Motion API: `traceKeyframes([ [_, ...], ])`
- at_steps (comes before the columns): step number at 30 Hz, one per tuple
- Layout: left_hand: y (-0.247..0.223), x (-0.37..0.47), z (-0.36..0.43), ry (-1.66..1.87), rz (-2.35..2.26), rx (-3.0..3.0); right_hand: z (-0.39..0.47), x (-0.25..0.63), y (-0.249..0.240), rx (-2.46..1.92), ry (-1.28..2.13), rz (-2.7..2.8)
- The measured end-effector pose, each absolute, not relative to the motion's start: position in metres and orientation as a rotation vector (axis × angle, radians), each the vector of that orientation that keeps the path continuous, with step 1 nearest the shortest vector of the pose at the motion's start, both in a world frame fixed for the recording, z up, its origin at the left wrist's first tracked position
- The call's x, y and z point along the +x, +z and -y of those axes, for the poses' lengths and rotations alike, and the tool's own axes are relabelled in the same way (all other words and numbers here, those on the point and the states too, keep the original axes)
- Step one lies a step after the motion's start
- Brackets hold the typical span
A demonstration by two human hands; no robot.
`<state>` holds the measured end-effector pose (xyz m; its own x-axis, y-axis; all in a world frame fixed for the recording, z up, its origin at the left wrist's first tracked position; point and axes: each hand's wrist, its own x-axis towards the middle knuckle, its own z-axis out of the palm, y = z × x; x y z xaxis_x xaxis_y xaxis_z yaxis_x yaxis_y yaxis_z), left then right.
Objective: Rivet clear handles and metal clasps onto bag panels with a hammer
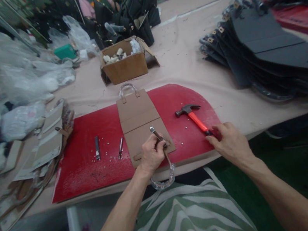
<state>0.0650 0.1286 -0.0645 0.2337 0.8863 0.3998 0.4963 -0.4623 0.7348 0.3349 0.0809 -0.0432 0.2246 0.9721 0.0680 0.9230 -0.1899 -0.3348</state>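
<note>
My left hand point(152, 153) is closed around a metal punch point(156, 133), held over the near end of a tan bag panel point(139, 120). The panel lies unfolded, with a plastic-wrapped handle point(127, 88) at its far end and another wrapped handle point(165, 183) hanging at the near end. My right hand point(232, 142) grips the black end of a claw hammer point(197, 121) with an orange-red handle. The hammer's head rests on, or just above, the red board point(101, 120); I cannot tell which. The punch's lower tip is hidden by my fingers.
Two slim metal tools point(97, 148) lie on the board's left side among small white bits. A cardboard box point(125, 67) of small parts stands behind. Dark bag panels point(265, 41) are stacked right, tan pieces point(54, 136) left. A person point(96, 1) is across the table.
</note>
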Motion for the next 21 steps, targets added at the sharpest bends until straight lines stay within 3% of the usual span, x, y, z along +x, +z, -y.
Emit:
traceKeyframes([
  [7, -0.065, 0.069, -0.124, 1.151, -1.253, 2.113, -0.089, 0.322, -0.038, -2.209, 0.516, 1.782],
  [11, -0.066, 0.068, -0.124, 1.146, -1.250, 2.117, -0.101, 0.310, -0.030, -1.834, 1.321, 1.093],
  [14, -0.067, 0.068, -0.123, 1.129, -1.240, 2.128, -0.110, 0.299, -0.021, -1.590, 1.611, 0.844],
  [18, -0.067, 0.070, -0.122, 1.100, -1.227, 2.133, -0.108, 0.289, 0.016, -1.505, 1.570, 0.865],
  [21, -0.066, 0.071, -0.122, 1.097, -1.209, 2.145, -0.092, 0.290, 0.056, -1.417, 1.137, 1.171],
])
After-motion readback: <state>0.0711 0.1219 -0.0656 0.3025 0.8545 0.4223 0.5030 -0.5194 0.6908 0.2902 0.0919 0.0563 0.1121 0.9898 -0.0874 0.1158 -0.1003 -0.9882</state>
